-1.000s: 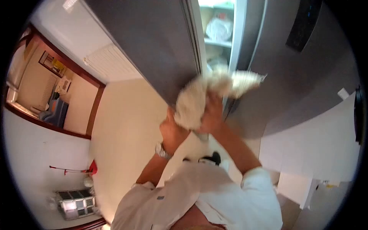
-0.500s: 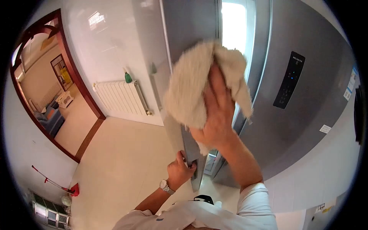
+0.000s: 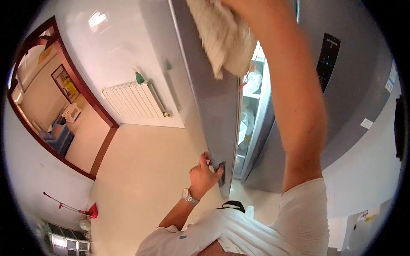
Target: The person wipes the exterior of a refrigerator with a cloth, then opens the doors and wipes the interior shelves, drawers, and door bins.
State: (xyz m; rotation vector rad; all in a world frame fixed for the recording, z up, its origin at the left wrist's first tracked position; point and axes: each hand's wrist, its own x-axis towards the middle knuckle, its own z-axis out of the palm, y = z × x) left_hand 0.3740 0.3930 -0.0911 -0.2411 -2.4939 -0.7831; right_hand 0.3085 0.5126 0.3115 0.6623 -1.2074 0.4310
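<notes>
The grey refrigerator door (image 3: 213,111) stands partly open in front of me. My left hand (image 3: 204,174) is closed around the edge of that door low down, with the thumb at the dark recessed handle (image 3: 222,173). A shaggy beige cloth (image 3: 224,40) hangs against the upper face of the door. At the top edge of the view my right hand (image 3: 237,5) is on the cloth, its fingers mostly cut off by the frame. Behind the gap, lit shelves (image 3: 251,96) hold several items in clear plastic bags.
To the right is the other refrigerator door (image 3: 354,85) with a black control panel (image 3: 328,62). A white radiator (image 3: 132,102) with a green bottle (image 3: 139,77) on it is at the left wall. A red-headed broom or dustpan (image 3: 93,210) leans farther left, below a wooden doorway (image 3: 81,98).
My right hand has moved the cloth up the door, towards the top edge of the view. More of the lit interior shows. My left hand keeps its hold on the door edge.
</notes>
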